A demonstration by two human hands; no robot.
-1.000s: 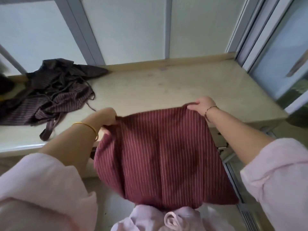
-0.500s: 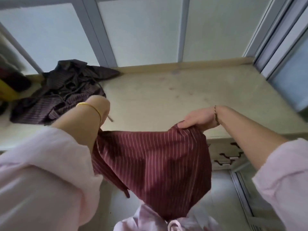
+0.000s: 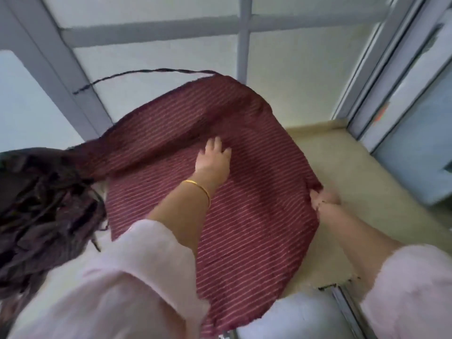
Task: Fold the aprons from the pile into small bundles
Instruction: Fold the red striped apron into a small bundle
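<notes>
Red striped apron [image 3: 244, 204], held hanging before the counter [image 3: 362, 182] half a second ago, now lies spread over it, its far edge and tie string [image 3: 146, 72] airborne at 12 o'clock. Left hand [image 3: 214, 160] has released its corner and lies flat on the cloth, fingers straight. Right hand [image 3: 326, 200] is blurred at the 3 o'clock edge, so its grip cannot be told. Dark apron pile [image 3: 41, 204] lies at 9 o'clock.

**Beige ledge and what it bears**

The beige ledge [image 3: 362, 182] carries a maroon pinstriped apron [image 3: 244, 216], spread across it, far edge lifted, near edge hanging over the front; a dark heap of aprons [image 3: 44, 204] lies left of the maroon apron, touching it.
</notes>
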